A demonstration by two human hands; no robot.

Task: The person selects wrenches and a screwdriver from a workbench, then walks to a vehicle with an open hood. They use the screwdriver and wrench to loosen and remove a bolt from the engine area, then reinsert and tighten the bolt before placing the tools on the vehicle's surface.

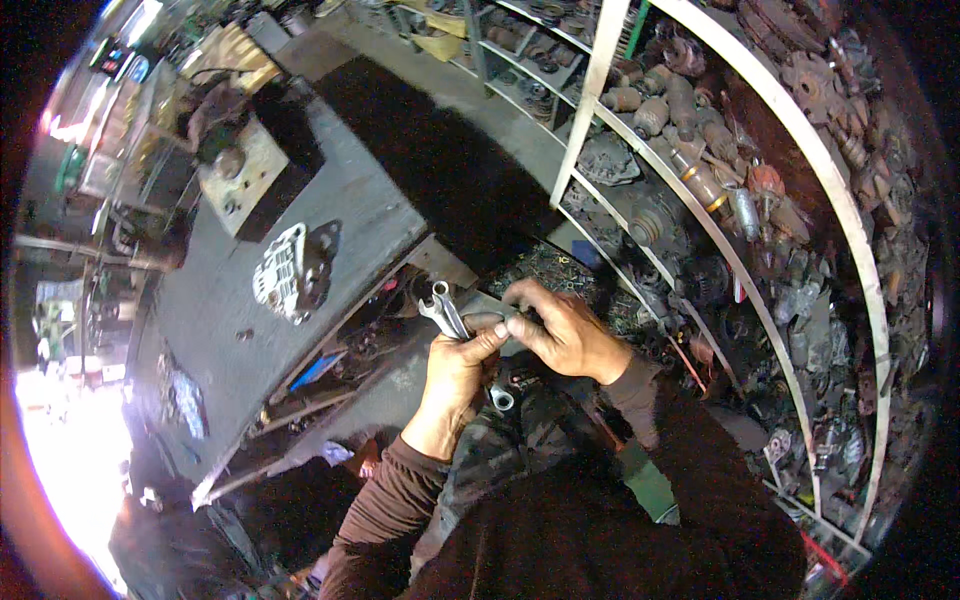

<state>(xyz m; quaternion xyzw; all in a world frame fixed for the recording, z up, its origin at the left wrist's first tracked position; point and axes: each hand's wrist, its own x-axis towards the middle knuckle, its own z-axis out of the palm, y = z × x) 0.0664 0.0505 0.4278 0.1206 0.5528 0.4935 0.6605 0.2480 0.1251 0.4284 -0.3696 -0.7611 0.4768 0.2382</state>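
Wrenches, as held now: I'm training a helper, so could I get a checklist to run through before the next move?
1. Wrenches secured in the left grip: ok, fingers closed around them.
2. Right grip apart from the left: not ok, the two meet.
3. Right grip empty: cannot tell, its fingertips are partly hidden.
4. Silver casting resting on the bench: ok.
5. Small dark part off the bench: not ok, it lies there.

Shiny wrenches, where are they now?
Near the middle of the head view, the shiny wrenches stick out of the left hand, just left of the right hand.
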